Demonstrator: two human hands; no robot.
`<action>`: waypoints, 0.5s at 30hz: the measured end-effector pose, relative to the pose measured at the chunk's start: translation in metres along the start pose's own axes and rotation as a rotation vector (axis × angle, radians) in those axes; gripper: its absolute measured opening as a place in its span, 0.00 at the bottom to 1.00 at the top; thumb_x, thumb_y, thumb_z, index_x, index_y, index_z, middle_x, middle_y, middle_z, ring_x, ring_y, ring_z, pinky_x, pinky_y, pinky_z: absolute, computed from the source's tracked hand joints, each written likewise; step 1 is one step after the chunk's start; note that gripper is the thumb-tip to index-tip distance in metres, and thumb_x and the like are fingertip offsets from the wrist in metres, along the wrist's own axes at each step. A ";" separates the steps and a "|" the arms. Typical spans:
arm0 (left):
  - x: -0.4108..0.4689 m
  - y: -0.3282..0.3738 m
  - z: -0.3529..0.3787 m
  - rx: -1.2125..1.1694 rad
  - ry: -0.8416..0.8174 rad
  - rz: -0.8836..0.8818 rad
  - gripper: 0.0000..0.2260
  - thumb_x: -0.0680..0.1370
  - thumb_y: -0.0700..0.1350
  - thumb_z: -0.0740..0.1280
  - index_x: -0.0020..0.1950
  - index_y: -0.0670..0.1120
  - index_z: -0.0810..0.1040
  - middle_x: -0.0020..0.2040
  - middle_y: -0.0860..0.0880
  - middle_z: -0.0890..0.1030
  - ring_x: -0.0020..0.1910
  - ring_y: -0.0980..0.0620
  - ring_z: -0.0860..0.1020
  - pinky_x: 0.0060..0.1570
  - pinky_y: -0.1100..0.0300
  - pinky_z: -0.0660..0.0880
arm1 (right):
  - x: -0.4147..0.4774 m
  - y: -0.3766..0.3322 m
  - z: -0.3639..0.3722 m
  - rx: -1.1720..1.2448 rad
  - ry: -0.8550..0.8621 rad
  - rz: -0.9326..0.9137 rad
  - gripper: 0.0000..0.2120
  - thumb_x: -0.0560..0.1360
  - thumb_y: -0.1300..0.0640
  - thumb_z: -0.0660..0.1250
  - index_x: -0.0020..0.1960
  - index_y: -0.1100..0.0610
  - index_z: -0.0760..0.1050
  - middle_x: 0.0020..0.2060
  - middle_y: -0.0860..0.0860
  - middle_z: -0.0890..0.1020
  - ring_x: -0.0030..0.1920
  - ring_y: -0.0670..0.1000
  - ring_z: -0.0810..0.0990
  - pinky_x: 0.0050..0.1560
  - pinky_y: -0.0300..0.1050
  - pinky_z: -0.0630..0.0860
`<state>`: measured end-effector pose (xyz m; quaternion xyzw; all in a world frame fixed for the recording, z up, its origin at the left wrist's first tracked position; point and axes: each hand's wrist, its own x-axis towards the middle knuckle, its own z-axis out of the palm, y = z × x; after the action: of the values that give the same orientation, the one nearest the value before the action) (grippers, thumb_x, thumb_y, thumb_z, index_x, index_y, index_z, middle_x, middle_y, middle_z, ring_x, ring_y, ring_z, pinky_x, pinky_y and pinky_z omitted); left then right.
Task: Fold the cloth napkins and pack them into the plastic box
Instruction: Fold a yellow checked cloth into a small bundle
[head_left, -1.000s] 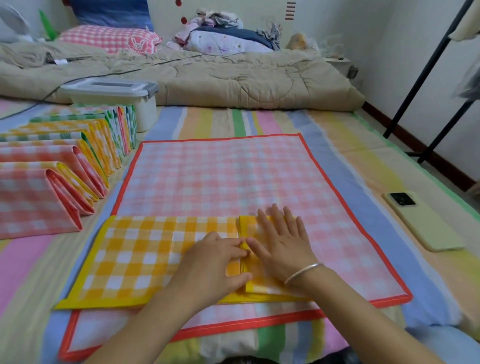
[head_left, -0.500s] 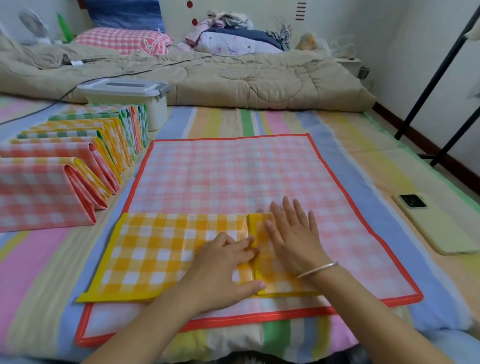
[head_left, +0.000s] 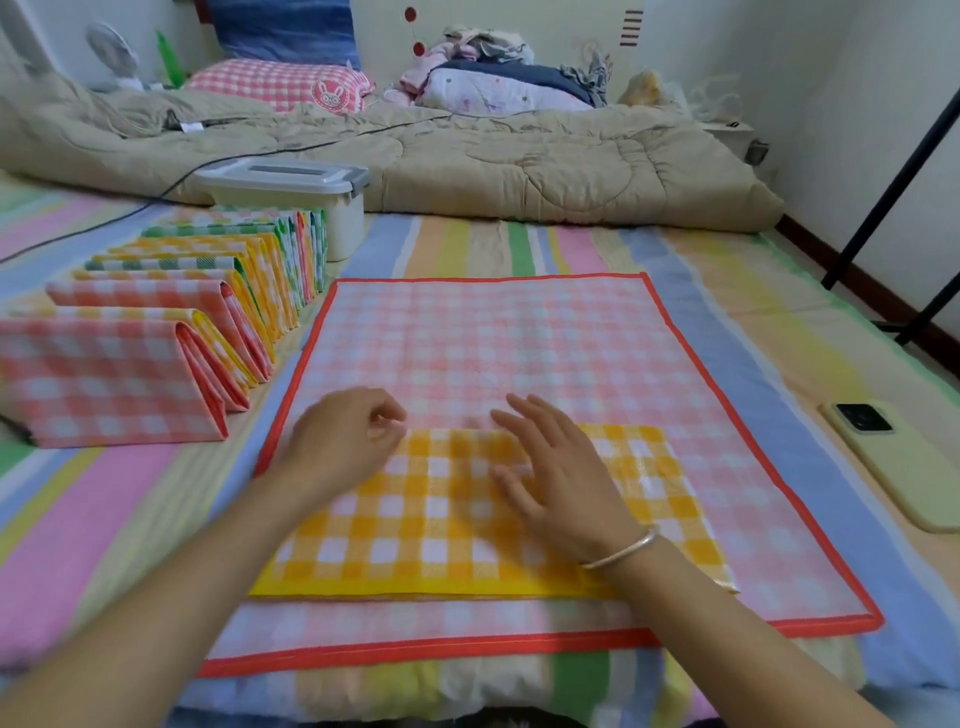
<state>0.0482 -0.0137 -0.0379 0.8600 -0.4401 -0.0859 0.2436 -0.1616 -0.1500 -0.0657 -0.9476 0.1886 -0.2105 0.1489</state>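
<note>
Yellow checked napkin (head_left: 431, 509), folded into a wide strip, lies flat near the front edge of a pink checked cloth (head_left: 519, 353) with a red border. It looks light, thin and limp. It is not fragile, but it would probably slide on the cloth below and lose a crease that is not pressed down. The best holds seem to be the two corners of one short end, pinched and carried across, with a flat palm keeping the rest still.

The person's left hand (head_left: 345, 436) is at the strip's far left corner with its fingers curled and thumb near forefinger. The blur hides whether it pinches the corner, so I cannot tell. The right hand (head_left: 561, 478) is over the right part of the strip with its fingers spread and straight, holding nothing.

Half a second ago both hands met in the middle and pressed the crease where the right end was turned over. Now they are apart, the left gone to the left end and the right hand's fingers no longer laid flat. The napkin itself looks unmoved.

Along the cloth's left edge stands a row of folded napkins (head_left: 156, 332) on the striped sheet (head_left: 467, 244). The lidded box (head_left: 291, 192) is at the row's far end. A phone (head_left: 904, 467) lies near the sheet's right edge.
</note>
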 end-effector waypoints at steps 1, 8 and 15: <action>0.006 -0.011 -0.007 0.034 -0.040 -0.007 0.04 0.76 0.50 0.72 0.50 0.54 0.81 0.50 0.55 0.82 0.51 0.55 0.80 0.54 0.55 0.77 | 0.003 -0.003 0.002 -0.015 -0.047 -0.055 0.29 0.77 0.38 0.53 0.73 0.50 0.66 0.75 0.49 0.65 0.77 0.52 0.57 0.76 0.55 0.56; 0.023 -0.022 -0.020 0.190 -0.225 0.081 0.14 0.71 0.56 0.76 0.53 0.53 0.79 0.50 0.56 0.78 0.49 0.56 0.77 0.51 0.61 0.74 | 0.019 -0.018 0.016 -0.055 -0.264 -0.257 0.36 0.73 0.33 0.58 0.75 0.50 0.62 0.74 0.45 0.64 0.77 0.49 0.55 0.77 0.52 0.48; 0.028 -0.037 -0.036 0.423 -0.226 -0.053 0.31 0.65 0.79 0.60 0.38 0.50 0.74 0.35 0.55 0.75 0.37 0.55 0.75 0.37 0.56 0.70 | 0.015 -0.021 0.018 -0.025 -0.436 -0.201 0.51 0.68 0.25 0.61 0.80 0.50 0.48 0.78 0.44 0.54 0.78 0.44 0.46 0.78 0.50 0.43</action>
<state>0.1043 -0.0054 -0.0233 0.8881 -0.4499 -0.0940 0.0047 -0.1349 -0.1337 -0.0681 -0.9864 0.0592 -0.0123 0.1526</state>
